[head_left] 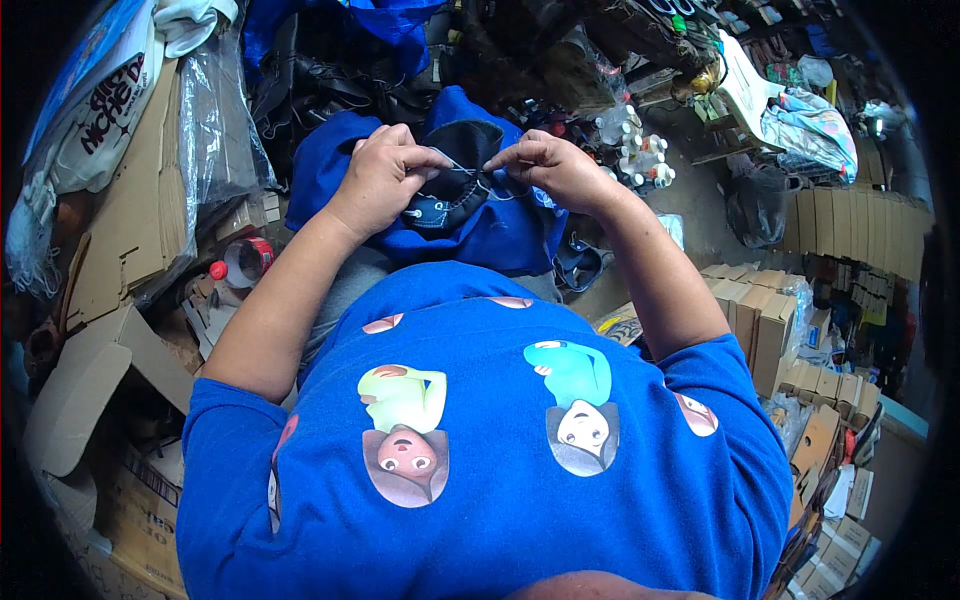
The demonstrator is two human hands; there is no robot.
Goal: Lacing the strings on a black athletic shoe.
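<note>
Dark shoe upper [455, 190]: black and navy piece with white stitching and a small white round stud, lying on blue cloth on the lap, centre of view, between both hands; its lower part sinks into the cloth folds, full outline not readable
Cardboard pile [110, 260]: far left, flattened brown sheets and open boxes; lower ones run off into the dark rim
Clear plastic sheet [215, 120]: draped over the cardboard, contents behind it not legible
Red-capped container [245, 260]: small, beside the cardboard, partly hidden by the left forearm
Left hand [380, 175]: fingers curled tight, thumb and forefinger pinched on the left edge of the dark shoe upper; palm side hidden
Thread [465, 170]: thin pale line stretched between the two pinches; very fine, ends not traceable
Blue cloth [500, 235]: spread under the upper, touching it; near edge covered by the person's blue printed shirt [480, 480]
Right hand [550, 165]: fingers bunched, tips pinched at the upper's top edge just beside the thread; whether a needle sits in the pinch cannot be told
White bottles [640, 155]: cluster just beyond the right hand, partly behind the wrist
Small brown boxes [790, 340]: stacked at right, lower rows cut by the rim
Upper background: dark clutter, too blurred to identify
</note>
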